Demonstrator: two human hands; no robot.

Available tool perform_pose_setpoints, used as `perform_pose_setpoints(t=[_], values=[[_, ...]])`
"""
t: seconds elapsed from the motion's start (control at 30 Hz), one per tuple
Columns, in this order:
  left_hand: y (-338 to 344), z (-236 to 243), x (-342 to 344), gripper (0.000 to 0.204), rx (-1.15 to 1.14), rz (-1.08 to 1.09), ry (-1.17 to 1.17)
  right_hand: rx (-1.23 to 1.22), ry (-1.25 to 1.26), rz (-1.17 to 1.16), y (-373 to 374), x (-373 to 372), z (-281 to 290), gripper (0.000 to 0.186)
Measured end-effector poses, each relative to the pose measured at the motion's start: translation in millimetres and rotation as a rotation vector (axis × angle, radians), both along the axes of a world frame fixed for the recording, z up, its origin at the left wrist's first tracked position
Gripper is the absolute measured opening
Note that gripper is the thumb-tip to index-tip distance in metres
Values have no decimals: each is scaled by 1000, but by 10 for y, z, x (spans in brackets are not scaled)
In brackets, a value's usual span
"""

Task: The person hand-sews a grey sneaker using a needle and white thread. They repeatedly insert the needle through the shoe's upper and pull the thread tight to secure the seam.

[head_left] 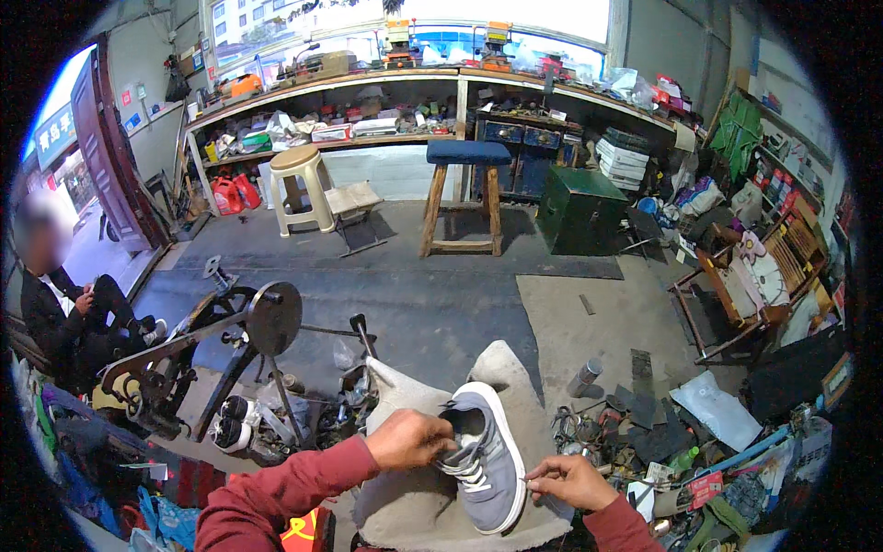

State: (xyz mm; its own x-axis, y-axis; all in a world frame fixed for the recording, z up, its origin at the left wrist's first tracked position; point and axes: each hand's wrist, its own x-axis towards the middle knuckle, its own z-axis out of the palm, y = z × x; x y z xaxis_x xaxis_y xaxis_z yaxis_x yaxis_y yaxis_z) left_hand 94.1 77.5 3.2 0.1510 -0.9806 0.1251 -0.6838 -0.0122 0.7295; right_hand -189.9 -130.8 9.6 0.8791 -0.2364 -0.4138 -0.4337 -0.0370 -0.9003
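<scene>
A grey sneaker [492,465] with white laces and a white sole rests on the pale cloth [405,511] over my lap, toe toward me. My left hand [411,440] is closed on the sneaker's collar, with its fingertips partly hidden at the shoe's opening. My right hand [572,481] is beside the sole's right edge, thumb and forefinger pinched together. Whatever is in that pinch is too small to make out.
A black hand-cranked machine [207,336] with a round wheel stands at the left. Beyond it sits another person [60,294]. Tools and scraps [635,423] crowd the floor at right. Farther off are a blue-topped stool [467,155], a green chest [589,210] and a workbench [340,81].
</scene>
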Motion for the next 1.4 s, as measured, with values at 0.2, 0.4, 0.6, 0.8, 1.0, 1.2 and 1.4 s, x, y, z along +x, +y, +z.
perform_pose_setpoints(t=[0.2, 0.4, 0.6, 0.8, 1.0, 1.2, 1.4], values=[[60, 169, -70, 21, 54, 37, 1212, 18, -3, -8, -5, -19, -47, 20], [-123, -115, -82, 17, 14, 1, 1038, 113, 48, -36, -68, 69, -92, 18], [-171, -230, -41, 54, 375, -144, 681, 141, 63, 1, -87, 201, -110, 17], [-307, -173, -89, 75, 641, -123, 816, 84, 130, 6, -59, 320, -110, 17], [-268, -73, -146, 85, 626, -206, 876, 93, 70, 66, -66, 331, -140, 15], [-268, -195, -190, 77, 574, -296, 1023, 81, 17, -21, 128, 293, -147, 24], [-283, -368, -173, 64, 526, -308, 859, 106, 4, -224, 383, 220, -77, 19]])
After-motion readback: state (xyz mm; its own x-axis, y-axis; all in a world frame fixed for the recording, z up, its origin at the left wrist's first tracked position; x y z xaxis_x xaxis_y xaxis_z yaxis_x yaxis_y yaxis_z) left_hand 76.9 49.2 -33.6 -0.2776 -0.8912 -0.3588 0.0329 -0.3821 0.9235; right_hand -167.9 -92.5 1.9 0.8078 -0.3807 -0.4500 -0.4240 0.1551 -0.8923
